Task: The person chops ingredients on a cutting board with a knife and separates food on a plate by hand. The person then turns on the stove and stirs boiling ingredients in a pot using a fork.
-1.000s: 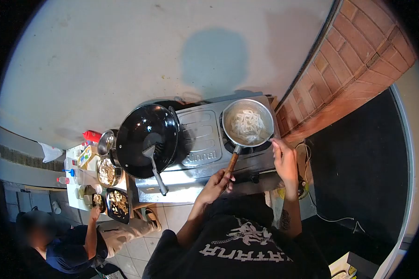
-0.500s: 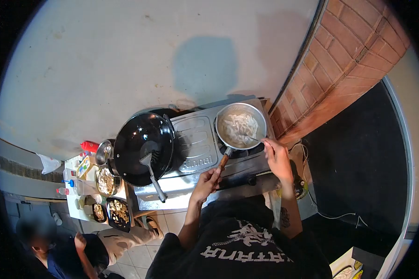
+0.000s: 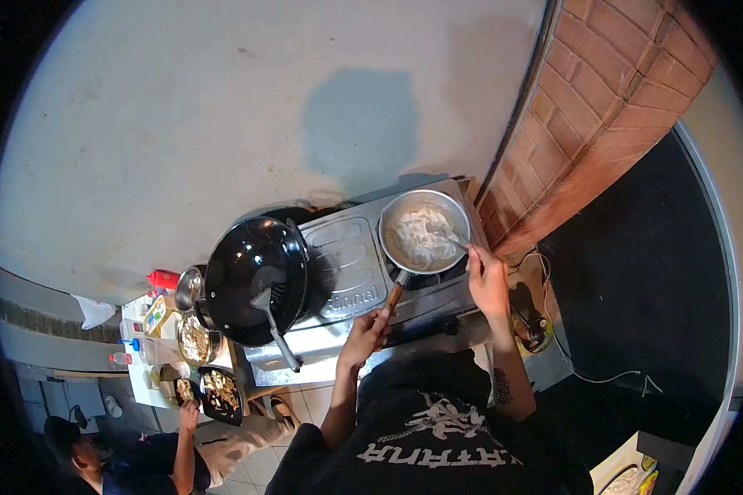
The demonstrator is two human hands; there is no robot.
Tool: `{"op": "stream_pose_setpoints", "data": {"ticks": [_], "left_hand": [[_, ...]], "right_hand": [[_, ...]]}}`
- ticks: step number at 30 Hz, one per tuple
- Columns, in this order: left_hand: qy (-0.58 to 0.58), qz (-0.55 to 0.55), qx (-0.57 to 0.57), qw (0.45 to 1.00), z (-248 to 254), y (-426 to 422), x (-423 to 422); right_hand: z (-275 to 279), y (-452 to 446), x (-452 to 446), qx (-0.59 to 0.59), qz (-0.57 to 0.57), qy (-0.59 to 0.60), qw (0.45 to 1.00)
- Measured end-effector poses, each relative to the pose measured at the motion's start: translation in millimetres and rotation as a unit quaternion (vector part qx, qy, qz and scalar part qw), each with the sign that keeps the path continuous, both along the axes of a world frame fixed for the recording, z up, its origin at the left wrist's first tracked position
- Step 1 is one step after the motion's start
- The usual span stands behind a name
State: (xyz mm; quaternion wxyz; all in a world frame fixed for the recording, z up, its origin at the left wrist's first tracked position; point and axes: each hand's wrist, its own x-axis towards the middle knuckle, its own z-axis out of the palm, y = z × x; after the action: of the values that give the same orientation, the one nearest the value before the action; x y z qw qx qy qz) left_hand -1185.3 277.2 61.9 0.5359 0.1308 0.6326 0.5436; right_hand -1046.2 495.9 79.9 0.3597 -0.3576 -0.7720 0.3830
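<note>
A metal saucepan with pale strips in cloudy liquid stands over the right burner of the steel stove. My left hand is closed round the lower end of its wooden handle. At the pan's right rim, my right hand pinches a thin metal utensil, whose far end dips among the strips. A black wok sits on the left side of the stove, with a grey-handled spatula resting in it.
To the left, a side table bears a red bottle, a bowl of pale pieces and a black tray of food. A co-worker is beside it, one hand at a small dish. A brick column rises at the right.
The utensil in my right hand has moved within the saucepan, and the strips have shifted. The co-worker's hand drew back from the small dish, then returned. The whole view has shifted slightly.
</note>
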Motion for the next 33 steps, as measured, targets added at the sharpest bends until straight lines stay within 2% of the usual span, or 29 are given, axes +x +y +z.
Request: {"op": "stream_pose_setpoints", "data": {"ticks": [4, 6, 11, 14, 16, 19, 23, 25, 26, 31, 33], "left_hand": [[0.0, 0.003, -0.012, 1.0, 4.5, -0.2, 0.4], [0.011, -0.009, -0.009, 1.0, 0.3, -0.7, -0.4], [-0.001, -0.013, -0.005, 1.0, 3.1, -0.6, -1.6], [0.0, -0.017, -0.004, 1.0, 0.6, -1.1, -1.7], [0.001, -0.019, -0.007, 1.0, -1.6, -1.7, -1.6], [0.017, -0.018, -0.009, 1.0, -2.2, -1.6, -1.0], [0.026, -0.022, 0.013, 0.999, 0.3, -1.5, -0.2], [0.031, -0.023, 0.019, 0.999, 0.1, -0.7, 0.1], [0.03, -0.021, 0.022, 0.999, 0.1, -0.6, 0.1], [0.045, -0.015, 0.016, 0.999, -0.1, -0.9, 1.3], [0.051, -0.016, 0.006, 0.999, 3.9, -0.5, 2.0]], "right_hand": [[-6.3, -2.0, 5.0, -0.084, 0.045, -0.008, 0.995], [2.3, -2.1, 8.3, -0.164, 0.055, 0.039, 0.984], [20.0, 1.2, 18.3, -0.156, 0.075, 0.067, 0.983], [23.3, 0.3, 25.8, -0.104, 0.116, 0.019, 0.988], [17.5, 0.3, 26.7, -0.039, 0.076, -0.038, 0.996], [17.6, 6.0, 21.5, 0.019, 0.043, -0.039, 0.998], [14.1, 2.2, 6.7, 0.031, -0.007, -0.028, 0.999], [7.9, -2.8, 0.9, -0.056, 0.019, -0.03, 0.998], [-5.5, -1.4, 0.7, -0.026, 0.054, -0.02, 0.998], [21.2, -8.3, 14.0, -0.016, 0.094, -0.041, 0.995], [43.3, -8.0, 22.4, -0.003, 0.042, -0.096, 0.994]]}}
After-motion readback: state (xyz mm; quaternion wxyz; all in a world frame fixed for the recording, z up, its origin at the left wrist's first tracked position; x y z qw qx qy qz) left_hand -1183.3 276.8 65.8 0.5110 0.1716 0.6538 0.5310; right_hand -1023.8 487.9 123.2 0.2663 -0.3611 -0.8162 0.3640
